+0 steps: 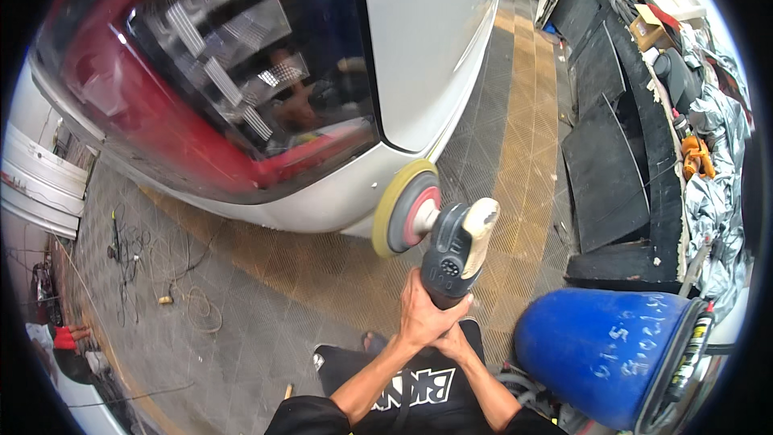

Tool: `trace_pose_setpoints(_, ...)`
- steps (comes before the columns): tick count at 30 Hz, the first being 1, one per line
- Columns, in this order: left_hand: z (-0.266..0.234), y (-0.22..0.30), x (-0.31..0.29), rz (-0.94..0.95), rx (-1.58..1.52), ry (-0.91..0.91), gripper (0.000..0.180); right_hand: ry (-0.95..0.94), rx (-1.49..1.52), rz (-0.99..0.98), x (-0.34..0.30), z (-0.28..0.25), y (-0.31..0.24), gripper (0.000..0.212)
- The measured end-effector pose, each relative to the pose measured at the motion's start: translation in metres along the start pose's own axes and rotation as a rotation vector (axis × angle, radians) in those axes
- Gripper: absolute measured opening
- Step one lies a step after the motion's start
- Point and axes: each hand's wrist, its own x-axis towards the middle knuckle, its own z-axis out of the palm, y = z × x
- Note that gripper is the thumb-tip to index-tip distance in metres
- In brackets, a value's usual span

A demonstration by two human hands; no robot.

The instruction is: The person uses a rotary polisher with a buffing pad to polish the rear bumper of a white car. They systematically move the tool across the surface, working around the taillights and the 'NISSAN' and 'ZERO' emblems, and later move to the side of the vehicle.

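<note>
And here your left hand (425,311) and right hand (453,341) wrap closed round the black plastic polisher (448,264), likely to steady its weight, its round yellow foam pad (385,219) beyond your fingers, beside the glossy white car body (330,211).

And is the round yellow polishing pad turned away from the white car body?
No: the round yellow polishing pad on the black handheld polisher faces the white car body.
</note>
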Motion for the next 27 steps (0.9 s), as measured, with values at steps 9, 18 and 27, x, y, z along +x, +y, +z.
trace_pose_setpoints(9,-0.052,-0.034,0.013,0.162,-0.250,0.033,0.065,-0.031,-0.229,-0.198,0.050,0.029,0.043,0.048)
trace_pose_setpoints(18,-0.091,-0.081,0.023,0.496,-0.558,0.502,0.076,-0.030,-0.541,-0.671,0.109,0.064,0.023,0.043)
trace_pose_setpoints(27,-0.139,-0.047,0.033,0.517,-0.814,0.436,0.071,-0.269,-0.524,-0.955,0.105,0.056,0.011,0.079)
